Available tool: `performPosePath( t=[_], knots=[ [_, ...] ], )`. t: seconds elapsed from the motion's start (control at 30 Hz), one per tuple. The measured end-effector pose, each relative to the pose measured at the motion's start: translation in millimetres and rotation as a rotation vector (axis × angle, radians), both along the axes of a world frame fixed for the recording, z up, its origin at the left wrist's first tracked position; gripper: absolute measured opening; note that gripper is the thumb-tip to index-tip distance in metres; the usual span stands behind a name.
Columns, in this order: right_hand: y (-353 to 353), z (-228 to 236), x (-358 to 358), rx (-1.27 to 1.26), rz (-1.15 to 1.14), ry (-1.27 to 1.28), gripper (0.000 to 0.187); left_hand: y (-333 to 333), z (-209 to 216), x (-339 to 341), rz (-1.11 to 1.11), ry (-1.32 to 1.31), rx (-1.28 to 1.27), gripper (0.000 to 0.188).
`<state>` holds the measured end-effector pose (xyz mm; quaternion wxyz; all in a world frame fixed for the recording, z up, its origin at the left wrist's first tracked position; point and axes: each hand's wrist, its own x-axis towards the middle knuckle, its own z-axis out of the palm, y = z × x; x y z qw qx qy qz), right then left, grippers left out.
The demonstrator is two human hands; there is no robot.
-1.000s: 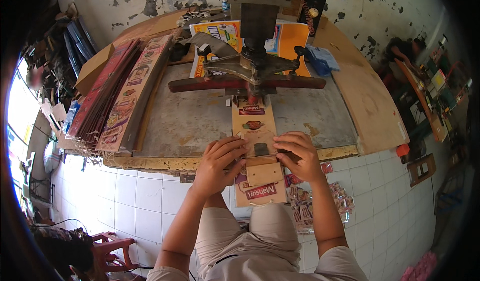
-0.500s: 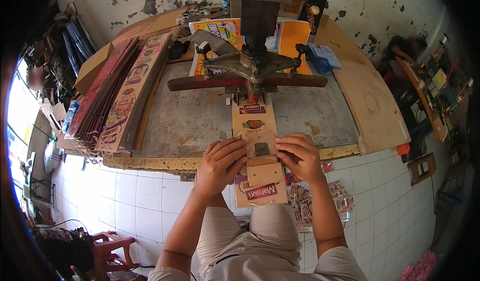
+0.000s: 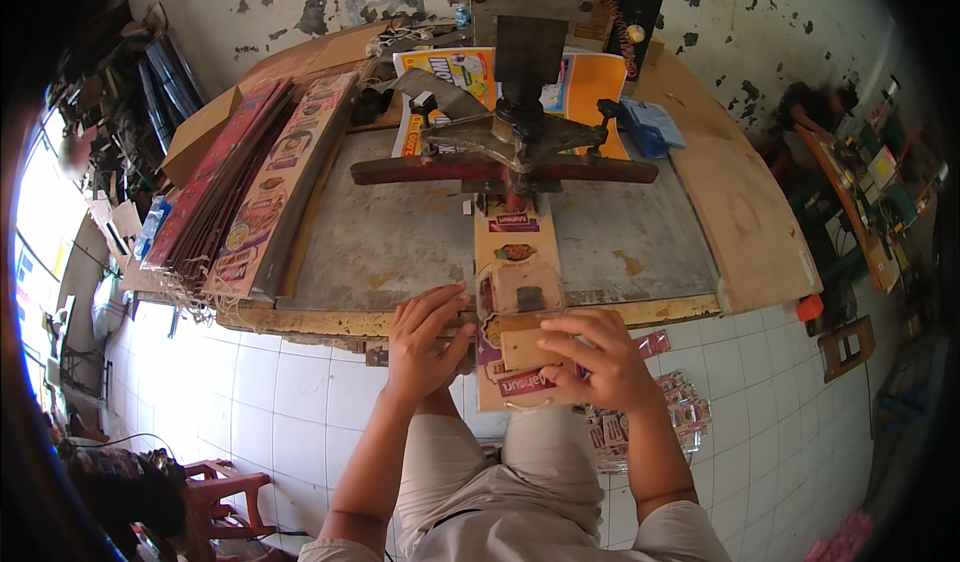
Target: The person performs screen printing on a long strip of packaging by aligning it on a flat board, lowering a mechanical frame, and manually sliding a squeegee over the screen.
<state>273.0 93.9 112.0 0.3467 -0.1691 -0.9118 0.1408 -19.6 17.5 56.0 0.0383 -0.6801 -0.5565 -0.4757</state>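
Note:
A long printed card strip (image 3: 516, 252) in cream and maroon runs out from under the press head (image 3: 515, 167) and hangs past the table's front edge. On it lie a tan plate (image 3: 517, 278) with a dark cut-out and, nearer me, a small wooden block (image 3: 520, 348) with a hole showing. My left hand (image 3: 428, 350) is open beside the strip, fingers apart at the table edge, holding nothing. Over the block's right side hovers or rests my right hand (image 3: 602, 362), its fingers bent and spread; whether they touch the block I cannot tell.
Stacks of printed strips (image 3: 265, 197) lie at the table's left. A brown board (image 3: 745, 222) covers the right side, with a blue plastic packet (image 3: 650, 127) behind. Printed pieces (image 3: 650, 417) lie on the tiled floor, and a red stool (image 3: 225, 492) stands lower left.
Both hands have let go of the tan plate's edges. The left has drawn back to the left, and the right has come down over the wooden block. The view has shifted slightly.

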Motion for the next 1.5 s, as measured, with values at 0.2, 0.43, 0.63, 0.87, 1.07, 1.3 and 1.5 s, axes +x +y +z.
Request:
performPosePath(
  t=[0.2, 0.43, 0.63, 0.87, 1.07, 1.3, 1.5],
  knots=[
    [-13.9, 4.2, -7.4, -0.054, -0.047, -0.094, 0.041, -3.6, -0.2, 7.6, 0.066, -0.02, -0.082, 0.041],
    [-7.5, 0.7, 5.5, -0.13, -0.027, 0.098, 0.047, 5.1, 7.5, 10.8, 0.058, 0.106, -0.115, 0.039],
    [-9.1, 2.9, -2.8, -0.119, -0.018, 0.125, 0.045, 5.4, -2.5, 6.5, 0.039, 0.223, -0.127, 0.032],
    [5.8, -5.4, -20.7, -0.274, -0.027, 0.112, 0.042, 6.5, -2.1, 8.8, 0.04, 0.187, -0.123, 0.034],
    [56.2, -16.4, -42.7, -0.183, -0.039, 0.039, 0.037, 3.3, 5.0, 10.6, 0.044, 0.191, -0.14, 0.036],
    [113.8, -27.9, -71.1, -0.177, -0.056, 0.073, 0.036, 6.7, 2.7, 10.1, 0.039, 0.188, -0.142, 0.038],
    [127.3, -28.9, -78.2, -0.151, -0.057, 0.051, 0.035, 4.3, 5.5, 8.9, 0.056, 0.201, -0.151, 0.039]
  ],
)
